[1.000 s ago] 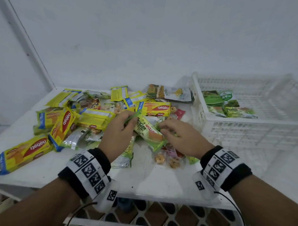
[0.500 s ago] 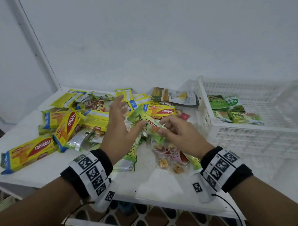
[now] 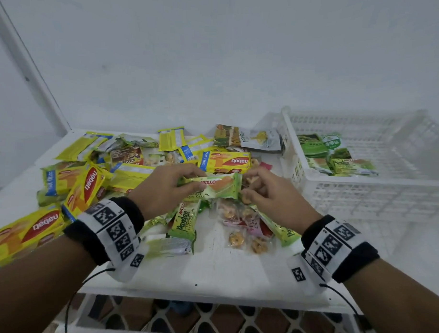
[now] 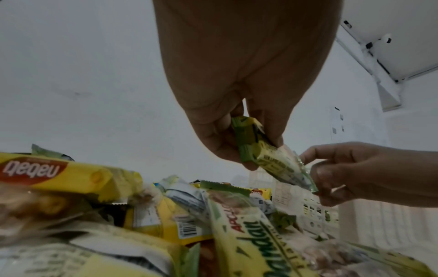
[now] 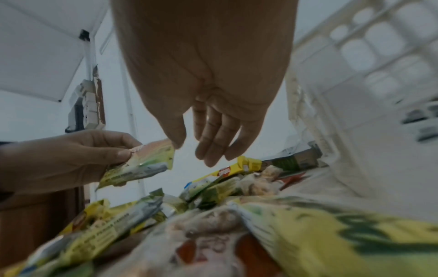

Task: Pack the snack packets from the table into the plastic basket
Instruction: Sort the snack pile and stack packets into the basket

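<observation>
My left hand pinches a green Apollo pandan cake packet by its left end and holds it level above the pile. From the left wrist, that hand has thumb and fingers curled round the packet. My right hand is at the packet's right end. In the right wrist view its fingers hang nearly straight and the thumb just touches the packet's corner. The white plastic basket stands to the right with several green packets inside.
Several yellow nabati wafer packets cover the left of the white table. More pandan packets and clear cracker bags lie under my hands. A wall rises close behind the table, and its front edge is near my wrists.
The green packet has come up off the pile and turned level. My left hand, spread half a second ago, now grips its left end, and my right hand's pinch has loosened.
</observation>
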The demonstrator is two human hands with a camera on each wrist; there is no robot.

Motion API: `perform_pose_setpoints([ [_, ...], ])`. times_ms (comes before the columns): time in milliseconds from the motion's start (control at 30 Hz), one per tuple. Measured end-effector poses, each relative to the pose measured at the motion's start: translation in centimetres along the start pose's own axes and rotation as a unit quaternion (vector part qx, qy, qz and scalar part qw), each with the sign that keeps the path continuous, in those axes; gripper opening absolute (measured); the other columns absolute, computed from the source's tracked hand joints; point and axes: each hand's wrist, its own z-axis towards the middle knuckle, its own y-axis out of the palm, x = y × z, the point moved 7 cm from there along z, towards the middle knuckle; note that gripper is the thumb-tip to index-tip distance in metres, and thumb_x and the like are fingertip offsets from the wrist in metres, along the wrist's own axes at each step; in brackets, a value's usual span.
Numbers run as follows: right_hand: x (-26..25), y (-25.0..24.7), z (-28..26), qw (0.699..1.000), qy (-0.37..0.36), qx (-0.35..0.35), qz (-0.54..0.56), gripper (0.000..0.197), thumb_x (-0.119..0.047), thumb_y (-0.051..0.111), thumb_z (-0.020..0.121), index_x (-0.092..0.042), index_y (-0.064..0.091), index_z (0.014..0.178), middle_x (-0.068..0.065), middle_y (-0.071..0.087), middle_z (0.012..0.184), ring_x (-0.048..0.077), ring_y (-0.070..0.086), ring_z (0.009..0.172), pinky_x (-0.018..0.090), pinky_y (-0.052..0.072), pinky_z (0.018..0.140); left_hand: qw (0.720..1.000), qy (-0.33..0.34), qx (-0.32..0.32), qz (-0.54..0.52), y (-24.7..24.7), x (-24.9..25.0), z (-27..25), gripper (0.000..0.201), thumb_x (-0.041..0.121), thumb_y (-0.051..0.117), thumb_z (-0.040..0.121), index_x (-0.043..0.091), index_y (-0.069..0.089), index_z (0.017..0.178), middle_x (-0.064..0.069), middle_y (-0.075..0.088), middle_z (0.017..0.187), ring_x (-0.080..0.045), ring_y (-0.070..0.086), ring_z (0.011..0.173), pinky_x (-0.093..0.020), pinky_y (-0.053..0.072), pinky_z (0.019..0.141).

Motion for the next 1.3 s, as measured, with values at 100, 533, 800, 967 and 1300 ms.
perform_pose_setpoints([
  [100, 2.2, 0.1, -0.7, 0.988, 0.034, -0.044, -0.141, 0.033, -0.038, 0.064, 0.099, -0.026, 0.056, 0.128, -0.006, 0.065, 0.099, 0.013, 0.063, 0.091, 0.030, 0.050, 0.078, 1.000, -0.003, 0.013, -0.005, -0.4, -0.5, 0.6, 0.013, 0.044, 0.069, 0.092, 0.042, 0.068, 0.105, 0.022, 0.066, 0.111, 0.016, 0.054, 0.107, -0.006, 0.038, 0.084],
  [533, 4.4, 1.1, -1.7, 0.957, 0.102, -0.090, -0.257, 0.062, -0.034, 0.078, 0.085, -0.021, 0.040, 0.133, 0.006, 0.059, 0.107, 0.026, 0.061, 0.097, 0.036, 0.051, 0.076, 1.000, 0.009, 0.002, -0.003, 0.6, 0.4, 1.7, 0.021, 0.043, 0.067, 0.094, 0.033, 0.070, 0.112, 0.033, 0.059, 0.106, 0.024, 0.049, 0.104, -0.003, 0.036, 0.080],
  [800, 3.5, 2.1, -0.7, 0.969, 0.085, -0.101, -0.209, 0.065, -0.050, 0.064, 0.094, -0.022, 0.036, 0.146, 0.006, 0.059, 0.113, 0.022, 0.057, 0.098, 0.035, 0.047, 0.078, 1.000, -0.003, 0.009, -0.015, 0.0, -0.2, 1.4, 0.017, 0.044, 0.067, 0.094, 0.038, 0.069, 0.110, 0.024, 0.064, 0.111, 0.014, 0.052, 0.111, -0.015, 0.040, 0.086],
  [967, 4.7, 2.4, -0.4, 0.970, 0.109, -0.110, -0.186, 0.054, -0.034, 0.059, 0.099, -0.026, 0.036, 0.147, 0.010, 0.064, 0.121, 0.024, 0.061, 0.102, 0.036, 0.050, 0.083, 1.000, -0.008, 0.016, -0.019, -0.2, -0.3, 1.1, 0.013, 0.043, 0.069, 0.093, 0.043, 0.066, 0.106, 0.027, 0.062, 0.109, 0.013, 0.053, 0.110, -0.011, 0.038, 0.085],
  [1300, 1.3, -0.2, 1.3, 0.998, 0.035, 0.041, -0.040, 0.052, -0.044, 0.072, 0.090, -0.040, 0.050, 0.137, -0.027, 0.047, 0.099, 0.008, 0.050, 0.091, 0.028, 0.038, 0.078, 0.999, -0.004, 0.040, -0.025, -1.3, 0.2, 1.1, 0.016, 0.040, 0.069, 0.093, 0.036, 0.069, 0.108, 0.029, 0.062, 0.106, 0.014, 0.057, 0.099, -0.009, 0.038, 0.078],
])
